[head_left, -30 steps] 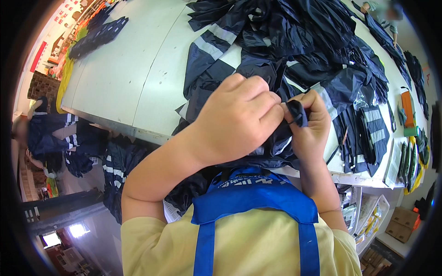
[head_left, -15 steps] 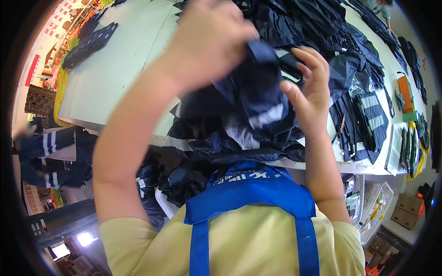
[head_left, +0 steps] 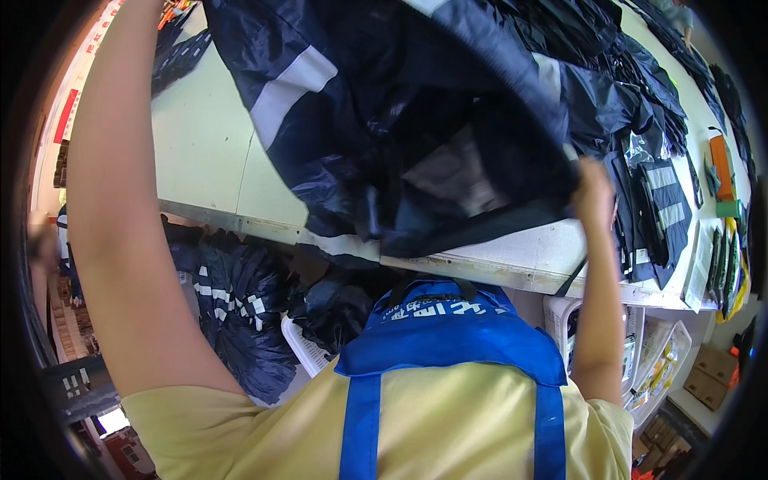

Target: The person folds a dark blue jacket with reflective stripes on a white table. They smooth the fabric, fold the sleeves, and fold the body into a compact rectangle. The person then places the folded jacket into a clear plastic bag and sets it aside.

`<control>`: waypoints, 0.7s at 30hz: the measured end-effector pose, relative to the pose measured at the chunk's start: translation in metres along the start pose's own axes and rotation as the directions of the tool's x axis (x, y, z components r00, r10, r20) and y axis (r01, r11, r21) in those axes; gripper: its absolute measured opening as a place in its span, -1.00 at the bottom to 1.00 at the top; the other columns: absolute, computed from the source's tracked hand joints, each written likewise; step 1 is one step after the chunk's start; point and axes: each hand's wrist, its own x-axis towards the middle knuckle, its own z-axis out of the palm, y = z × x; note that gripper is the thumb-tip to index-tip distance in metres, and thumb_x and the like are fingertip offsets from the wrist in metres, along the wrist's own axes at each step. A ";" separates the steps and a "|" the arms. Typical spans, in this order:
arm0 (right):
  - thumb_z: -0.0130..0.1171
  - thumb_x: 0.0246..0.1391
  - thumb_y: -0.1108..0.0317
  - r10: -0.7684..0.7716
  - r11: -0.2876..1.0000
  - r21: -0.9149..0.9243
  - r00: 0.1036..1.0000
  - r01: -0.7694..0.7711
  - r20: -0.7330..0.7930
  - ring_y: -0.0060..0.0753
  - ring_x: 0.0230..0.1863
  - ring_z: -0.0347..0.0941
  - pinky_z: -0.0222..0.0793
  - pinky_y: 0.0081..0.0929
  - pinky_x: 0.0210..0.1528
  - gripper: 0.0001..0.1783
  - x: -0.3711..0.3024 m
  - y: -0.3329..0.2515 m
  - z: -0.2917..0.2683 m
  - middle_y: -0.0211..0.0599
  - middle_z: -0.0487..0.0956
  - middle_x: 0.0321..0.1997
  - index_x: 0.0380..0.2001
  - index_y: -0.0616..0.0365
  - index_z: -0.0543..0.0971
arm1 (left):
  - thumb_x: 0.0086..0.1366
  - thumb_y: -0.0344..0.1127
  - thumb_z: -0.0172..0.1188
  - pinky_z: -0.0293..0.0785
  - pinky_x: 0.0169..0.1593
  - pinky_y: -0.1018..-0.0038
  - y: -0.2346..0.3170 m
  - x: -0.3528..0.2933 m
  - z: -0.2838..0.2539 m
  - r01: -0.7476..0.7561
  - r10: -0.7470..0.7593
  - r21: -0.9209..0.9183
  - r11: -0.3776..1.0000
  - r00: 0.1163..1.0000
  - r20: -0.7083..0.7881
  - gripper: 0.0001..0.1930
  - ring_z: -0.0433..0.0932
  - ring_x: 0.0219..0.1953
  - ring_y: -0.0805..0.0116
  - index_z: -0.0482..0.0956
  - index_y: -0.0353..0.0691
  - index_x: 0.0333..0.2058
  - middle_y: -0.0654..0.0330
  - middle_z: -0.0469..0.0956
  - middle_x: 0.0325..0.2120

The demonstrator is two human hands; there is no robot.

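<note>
A dark navy jacket with silver-white reflective bands is spread and lifted over the near edge of the white table. Its opening faces me, and a greyish patch shows inside. My right hand is closed on the jacket's right edge, somewhat blurred. My left forearm stretches up past the top left of the picture, so my left hand is out of sight. The jacket's lower left corner, with a pale band, hangs by the table edge.
More dark garments are heaped at the back right. Folded dark pieces with grey strips lie right of my hand. An orange box stands farther right. Below the table are bundled dark garments and white baskets.
The bunched jacket has been opened out and raised. My left arm has swung up and left, taking its hand out of view. My right hand has moved right and closed on the jacket's edge.
</note>
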 end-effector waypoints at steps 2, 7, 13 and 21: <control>0.16 -0.19 0.59 -0.010 0.965 -0.234 0.877 -0.116 -0.480 -0.01 -0.05 0.40 0.33 -0.09 -0.03 -0.48 0.030 -0.013 -0.044 -0.14 0.47 -0.08 -0.04 0.05 0.45 | 0.31 -0.14 0.10 0.44 -0.13 0.37 -0.033 0.008 0.013 0.036 -0.036 0.073 0.997 0.999 0.002 -0.64 0.58 -0.30 0.25 0.56 -0.37 -0.16 0.03 0.62 -0.34; 0.37 -0.23 0.34 -0.434 0.852 0.297 0.899 0.432 -0.063 0.04 0.14 0.28 0.16 -0.12 0.19 -0.31 -0.018 -0.123 0.003 -0.03 0.40 0.08 0.05 0.13 0.35 | 0.24 -0.07 0.13 0.47 -0.12 0.27 -0.025 -0.029 0.024 -0.011 -0.002 0.123 0.992 0.995 0.099 -0.45 0.54 -0.25 -0.11 0.48 -0.66 -0.22 -0.30 0.54 -0.29; 0.21 -0.23 0.51 0.024 0.772 0.530 0.849 -0.352 0.528 0.14 0.00 0.43 0.38 -0.26 0.03 -0.39 -0.057 -0.094 0.086 0.16 0.50 -0.05 0.03 0.18 0.41 | 0.25 -0.03 0.18 0.34 0.05 0.42 -0.128 -0.050 0.070 0.391 -0.325 -0.164 0.905 0.888 0.324 -0.55 0.49 -0.14 0.37 0.50 -0.33 -0.10 0.13 0.55 -0.21; 0.09 -0.43 0.62 -0.483 0.811 0.263 0.852 0.522 -0.202 -0.13 -0.28 0.42 0.32 -0.32 -0.25 -0.74 -0.062 -0.028 -0.100 -0.23 0.44 -0.42 -0.50 0.15 0.53 | 0.26 -0.01 0.17 0.36 0.03 0.38 -0.170 -0.191 0.082 0.723 -0.571 -0.410 0.556 0.691 0.443 -0.49 0.50 -0.10 0.32 0.47 -0.36 -0.01 0.10 0.54 -0.10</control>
